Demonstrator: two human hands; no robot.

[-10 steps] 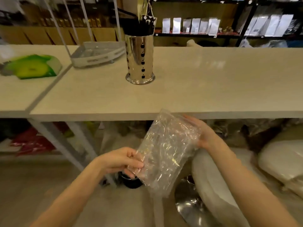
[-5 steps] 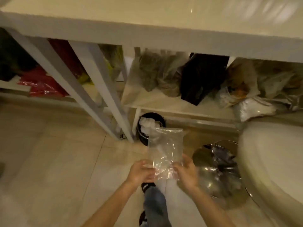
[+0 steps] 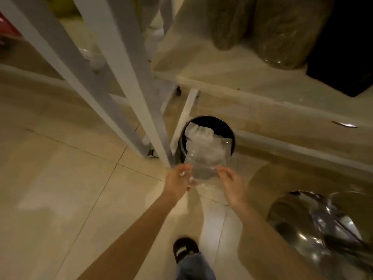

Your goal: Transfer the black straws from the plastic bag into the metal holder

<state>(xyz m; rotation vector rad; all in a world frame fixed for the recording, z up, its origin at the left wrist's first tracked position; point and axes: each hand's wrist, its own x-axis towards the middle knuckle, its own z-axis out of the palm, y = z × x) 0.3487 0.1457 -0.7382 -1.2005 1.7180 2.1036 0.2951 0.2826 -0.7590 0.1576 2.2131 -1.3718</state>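
Note:
The clear plastic bag [image 3: 205, 160] looks empty, with no black straws visible in it. It hangs partly over the mouth of a round black bin [image 3: 229, 129] on the floor, which holds crumpled clear plastic. My left hand [image 3: 177, 179] pinches the bag's lower left edge. My right hand [image 3: 231, 183] holds the lower right edge with loosely curled fingers. The metal holder and the straws are out of view.
White table legs [image 3: 129, 81] slant down just left of the bin. A low shelf [image 3: 252, 85] with bagged goods runs behind it. A chrome stool base [image 3: 314, 225] sits at the lower right, and my shoe [image 3: 184, 249] is on the tiled floor.
My view has dropped from the tabletop to the floor under it. Both hands carried the bag down and forward until it reached over the black bin.

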